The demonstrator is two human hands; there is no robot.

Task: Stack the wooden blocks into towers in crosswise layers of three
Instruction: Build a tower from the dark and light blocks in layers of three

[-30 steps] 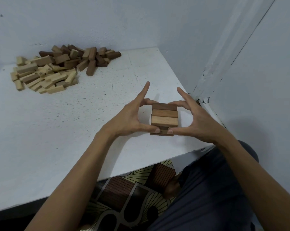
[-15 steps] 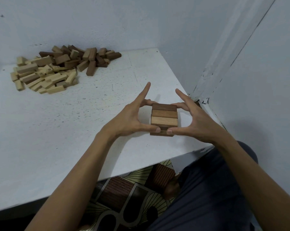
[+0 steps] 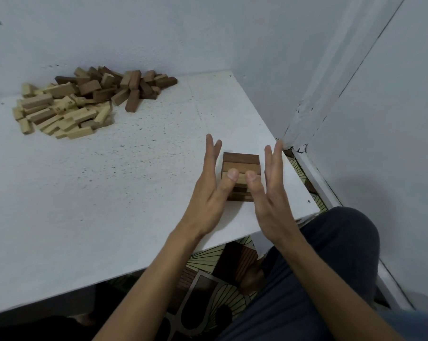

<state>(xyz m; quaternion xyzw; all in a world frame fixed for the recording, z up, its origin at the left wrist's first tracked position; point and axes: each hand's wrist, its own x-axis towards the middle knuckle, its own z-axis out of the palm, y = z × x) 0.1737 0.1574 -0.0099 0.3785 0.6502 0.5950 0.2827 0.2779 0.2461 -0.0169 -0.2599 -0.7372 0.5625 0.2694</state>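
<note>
Block tower (image 3: 242,161): left hand (image 3: 209,193), right hand (image 3: 269,195) flat-fingered on either side, thumbs touching front.

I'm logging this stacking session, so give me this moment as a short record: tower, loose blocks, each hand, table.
tower: short stack near the table's right front corner; top layer is three blocks side by side; the thumbs partly hide the lower layers
pile: loose light and dark blocks, far left by the wall
left hand: flat, along the tower's left side, thumb on its near face
right hand: flat, along the tower's right side, thumb on its near face
table: white, speckled
</note>
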